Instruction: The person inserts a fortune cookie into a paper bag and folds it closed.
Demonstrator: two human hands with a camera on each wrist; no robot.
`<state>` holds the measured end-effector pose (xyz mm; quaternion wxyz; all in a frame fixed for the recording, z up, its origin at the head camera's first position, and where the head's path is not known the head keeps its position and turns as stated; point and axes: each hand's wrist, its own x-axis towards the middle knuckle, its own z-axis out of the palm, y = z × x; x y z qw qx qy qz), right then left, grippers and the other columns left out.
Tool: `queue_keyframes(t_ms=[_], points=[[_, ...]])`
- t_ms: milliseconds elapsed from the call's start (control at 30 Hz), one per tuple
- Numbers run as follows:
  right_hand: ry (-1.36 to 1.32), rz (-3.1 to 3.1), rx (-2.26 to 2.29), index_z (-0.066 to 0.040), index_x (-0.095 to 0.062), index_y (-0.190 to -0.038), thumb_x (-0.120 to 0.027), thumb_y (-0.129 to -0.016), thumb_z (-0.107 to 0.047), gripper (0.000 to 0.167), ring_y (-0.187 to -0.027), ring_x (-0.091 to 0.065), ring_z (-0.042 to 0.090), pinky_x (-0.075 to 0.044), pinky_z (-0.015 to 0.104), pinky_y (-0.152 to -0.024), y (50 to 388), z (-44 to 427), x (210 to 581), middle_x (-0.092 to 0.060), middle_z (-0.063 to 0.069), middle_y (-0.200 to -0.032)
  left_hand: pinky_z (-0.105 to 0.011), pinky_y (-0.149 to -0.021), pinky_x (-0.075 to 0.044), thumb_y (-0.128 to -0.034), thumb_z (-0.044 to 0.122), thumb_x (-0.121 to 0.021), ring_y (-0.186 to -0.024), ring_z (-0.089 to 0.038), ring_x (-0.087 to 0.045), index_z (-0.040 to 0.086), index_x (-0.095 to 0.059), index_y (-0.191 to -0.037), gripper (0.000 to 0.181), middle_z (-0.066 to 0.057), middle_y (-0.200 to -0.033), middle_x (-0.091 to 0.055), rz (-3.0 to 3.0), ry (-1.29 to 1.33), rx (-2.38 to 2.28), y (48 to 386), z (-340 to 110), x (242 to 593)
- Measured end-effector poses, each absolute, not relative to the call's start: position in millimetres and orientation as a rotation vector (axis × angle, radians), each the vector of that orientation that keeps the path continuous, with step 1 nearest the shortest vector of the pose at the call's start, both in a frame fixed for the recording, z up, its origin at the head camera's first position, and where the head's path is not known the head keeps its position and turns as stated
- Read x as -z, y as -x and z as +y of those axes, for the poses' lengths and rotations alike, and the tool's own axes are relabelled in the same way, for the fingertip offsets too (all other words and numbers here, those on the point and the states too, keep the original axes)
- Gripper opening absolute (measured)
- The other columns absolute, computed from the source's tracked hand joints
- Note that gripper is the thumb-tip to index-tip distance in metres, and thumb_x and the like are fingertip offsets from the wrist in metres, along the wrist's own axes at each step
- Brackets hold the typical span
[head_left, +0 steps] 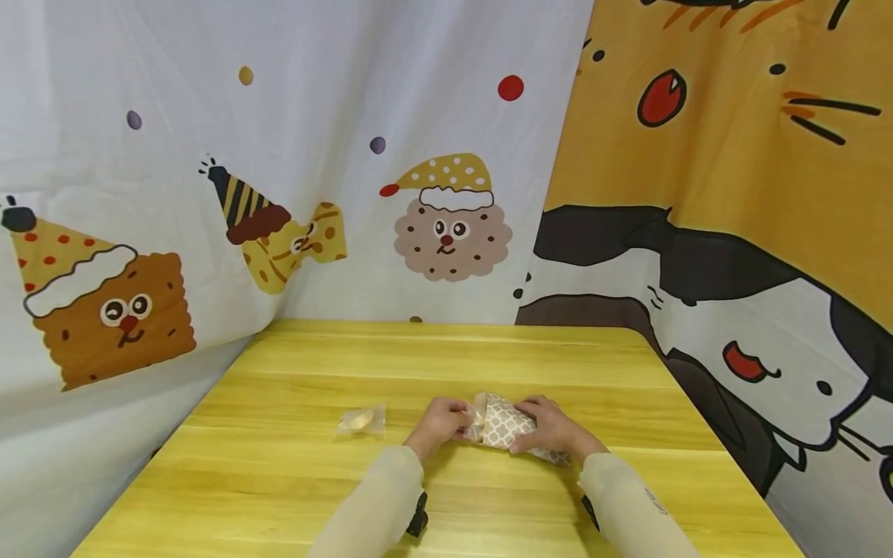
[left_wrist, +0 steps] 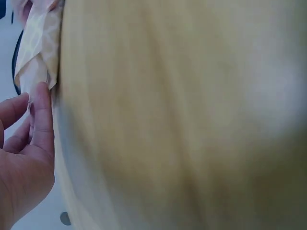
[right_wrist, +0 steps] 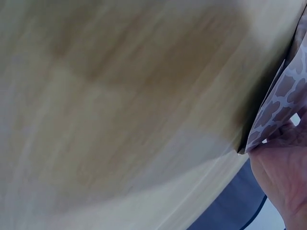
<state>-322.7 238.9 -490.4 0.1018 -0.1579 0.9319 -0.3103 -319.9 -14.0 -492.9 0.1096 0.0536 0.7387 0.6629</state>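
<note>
A beige paper bag (head_left: 501, 422) with a white lattice pattern lies on the yellow wood-grain table (head_left: 293, 480). My right hand (head_left: 553, 431) grips it across its body, thumb on the near edge and fingers over the far side. At the bag's left, mouth end, my left hand (head_left: 441, 425) pinches a small clear packet (head_left: 477, 425) between thumb and fingertips. The packet sits partly in the mouth, and what it contains is hard to make out. In the left wrist view, the fingertips (left_wrist: 42, 93) meet right beside the bag's opening.
Left of the hands lies another clear packet (head_left: 360, 421) with a pale, roundish piece inside. A white curtain (head_left: 314, 116) printed with cartoon biscuits hangs behind the table, and an orange cartoon cloth (head_left: 711, 170) hangs at the right. Black straps (head_left: 418, 515) circle the wrists.
</note>
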Motion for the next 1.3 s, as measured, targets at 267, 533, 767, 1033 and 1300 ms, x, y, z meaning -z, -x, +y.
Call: queue_keyframes(t_ms=[267, 533, 767, 1033, 1300], points=[[0.459, 2.765, 0.910, -0.002, -0.045, -0.147, -0.089, -0.071, -0.044, 0.097, -0.137, -0.029, 0.046, -0.031, 0.065, -0.106, 322.2, 238.6, 489.3, -0.033, 0.022, -0.151, -0.038, -0.069, -0.060, -0.0934, -0.004, -0.062, -0.075, -0.027, -0.068, -0.020, -0.052, -0.126, 0.037, -0.021, -0.093, -0.067, 2.165, -0.117, -1.962, 314.9, -26.4, 496.6], [0.510, 2.770, 0.908, -0.002, -0.046, -0.147, -0.087, -0.071, -0.049, 0.098, -0.135, -0.031, 0.045, -0.032, 0.064, -0.105, 322.0, 227.3, 492.6, -0.034, 0.023, -0.149, -0.032, -0.063, -0.059, -0.0874, -0.014, -0.059, -0.063, -0.016, -0.064, -0.019, -0.060, -0.116, 0.029, -0.020, -0.084, -0.067, 2.183, -0.158, -1.972, 314.9, -28.5, 496.2], [0.492, 2.803, 0.862, -0.004, -0.046, -0.148, -0.087, -0.069, -0.055, 0.102, -0.136, -0.031, 0.044, -0.033, 0.063, -0.105, 323.0, 217.6, 496.3, -0.034, 0.023, -0.150, -0.032, -0.064, -0.059, -0.0868, -0.015, -0.061, -0.066, -0.019, -0.067, -0.020, -0.060, -0.114, 0.027, -0.023, -0.088, -0.068, 2.203, -0.122, -1.979, 315.8, -32.4, 494.8], [0.495, 2.795, 0.862, -0.004, -0.045, -0.148, -0.087, -0.069, -0.053, 0.102, -0.135, -0.032, 0.043, -0.034, 0.063, -0.105, 321.2, 210.3, 494.7, -0.036, 0.022, -0.149, -0.030, -0.062, -0.059, -0.0862, -0.015, -0.062, -0.062, -0.015, -0.065, -0.019, -0.063, -0.109, 0.024, -0.020, -0.085, -0.069, 2.182, -0.135, -1.957, 316.6, -30.0, 497.7], [0.517, 2.795, 0.871, -0.005, -0.046, -0.147, -0.088, -0.069, -0.053, 0.101, -0.136, -0.032, 0.042, -0.033, 0.061, -0.106, 321.1, 204.0, 495.3, -0.036, 0.021, -0.149, -0.028, -0.062, -0.058, -0.0897, -0.012, -0.060, -0.065, -0.014, -0.065, -0.017, -0.066, -0.108, 0.020, -0.019, -0.090, -0.071, 2.226, -0.183, -1.909, 318.1, -22.6, 499.8]])
